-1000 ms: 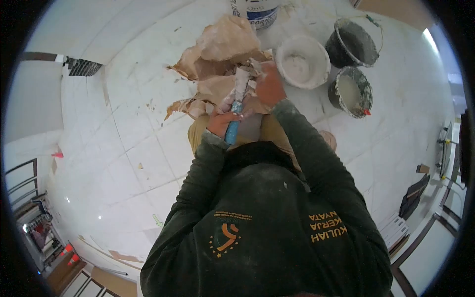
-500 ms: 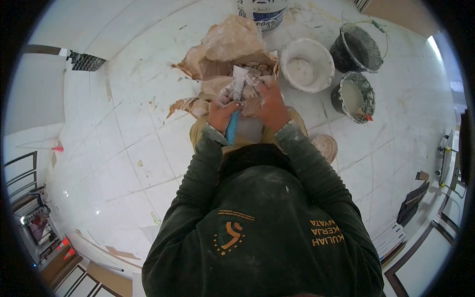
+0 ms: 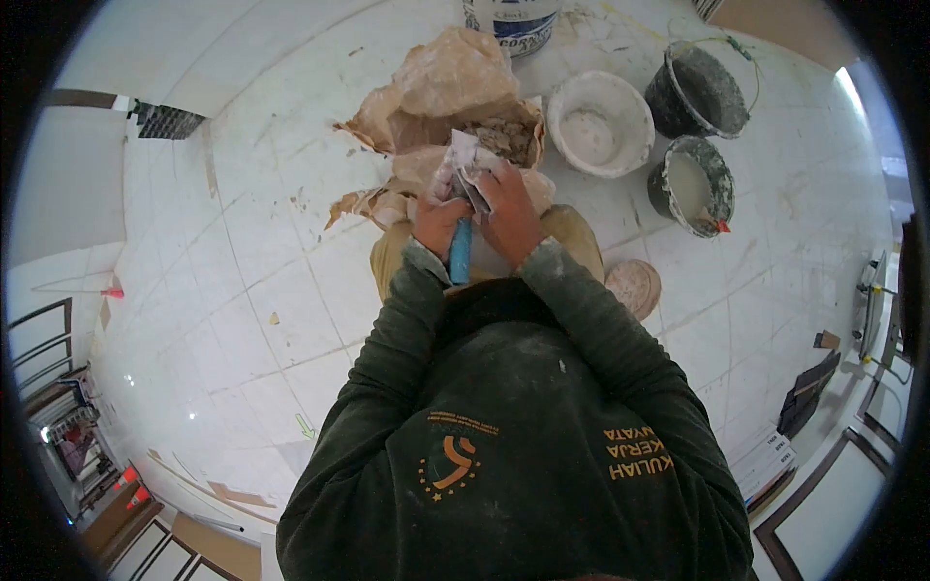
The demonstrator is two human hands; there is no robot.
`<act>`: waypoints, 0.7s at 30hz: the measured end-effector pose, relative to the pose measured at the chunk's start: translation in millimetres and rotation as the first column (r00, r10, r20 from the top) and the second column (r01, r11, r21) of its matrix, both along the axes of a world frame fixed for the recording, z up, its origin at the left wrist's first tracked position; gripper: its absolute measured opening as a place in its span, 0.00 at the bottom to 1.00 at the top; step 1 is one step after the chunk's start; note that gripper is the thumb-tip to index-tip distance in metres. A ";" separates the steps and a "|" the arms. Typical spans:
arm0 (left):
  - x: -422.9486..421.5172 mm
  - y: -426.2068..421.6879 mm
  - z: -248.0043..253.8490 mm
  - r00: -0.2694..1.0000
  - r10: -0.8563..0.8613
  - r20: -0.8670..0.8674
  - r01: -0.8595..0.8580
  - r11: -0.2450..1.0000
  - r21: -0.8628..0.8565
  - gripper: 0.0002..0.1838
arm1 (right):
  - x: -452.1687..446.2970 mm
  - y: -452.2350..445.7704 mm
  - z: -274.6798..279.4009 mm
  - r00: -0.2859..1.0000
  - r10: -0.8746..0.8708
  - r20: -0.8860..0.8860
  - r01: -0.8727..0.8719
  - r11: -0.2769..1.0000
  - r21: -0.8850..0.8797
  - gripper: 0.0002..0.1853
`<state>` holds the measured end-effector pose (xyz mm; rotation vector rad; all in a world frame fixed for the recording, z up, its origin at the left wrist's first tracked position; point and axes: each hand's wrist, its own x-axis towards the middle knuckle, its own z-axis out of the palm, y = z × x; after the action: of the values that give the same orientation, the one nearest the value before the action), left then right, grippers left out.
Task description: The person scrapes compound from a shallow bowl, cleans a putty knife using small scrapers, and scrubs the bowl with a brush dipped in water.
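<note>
Left hand [image 3: 437, 225] is clamping the handle [image 3: 460, 254]; right hand [image 3: 513, 218], grip unclear, is crowding the blade [image 3: 464, 144] above its fingers; slipping is risking cuts.

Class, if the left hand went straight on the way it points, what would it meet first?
Probably the torn brown paper bag, with the blue-handled tool in the left hand leading; depth is unclear here.

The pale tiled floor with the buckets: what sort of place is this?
Probably a building site or room under renovation: splattered dark buckets stand on the smudged floor, near a torn paper bag of clumpy material.
</note>
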<state>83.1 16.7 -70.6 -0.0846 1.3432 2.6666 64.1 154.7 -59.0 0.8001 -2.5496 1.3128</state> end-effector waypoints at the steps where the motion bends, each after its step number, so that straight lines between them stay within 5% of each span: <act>1: -0.1 1.5 0.7 1.000 -0.002 0.001 0.002 1.000 0.002 0.35 | -7.0 -3.2 2.0 1.000 0.000 -0.010 0.000 1.000 -0.019 0.23; 7: 1.4 -5.8 -9.9 0.999 -0.048 -0.022 0.048 0.999 0.024 0.33 | -4.2 -3.2 2.8 0.997 0.047 0.065 -0.048 0.999 0.019 0.20; 9: 6.8 6.7 -3.3 0.994 0.064 0.083 -0.076 0.986 0.149 0.33 | 0.1 -1.9 -4.8 0.997 0.065 0.053 -0.067 0.997 0.039 0.20; 13: 2.3 -2.0 -17.5 0.998 -0.053 0.021 0.051 0.995 0.081 0.35 | -16.0 -2.6 -9.3 0.995 -0.021 0.095 0.013 0.996 0.089 0.20; 19: 3.0 -3.7 -18.5 0.996 0.040 0.077 -0.049 0.992 0.116 0.31 | -11.0 -1.1 -20.6 0.994 0.004 0.106 -0.015 0.995 0.097 0.18; 21: 4.5 -14.0 -34.6 0.989 -0.097 -0.111 0.051 0.933 -0.357 0.33 | -12.1 0.9 -20.0 0.988 -0.047 0.147 0.027 0.990 0.138 0.17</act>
<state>87.6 2.7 -105.1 0.0959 1.8160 2.3732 52.0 155.6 -79.0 0.6976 -2.7824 1.2433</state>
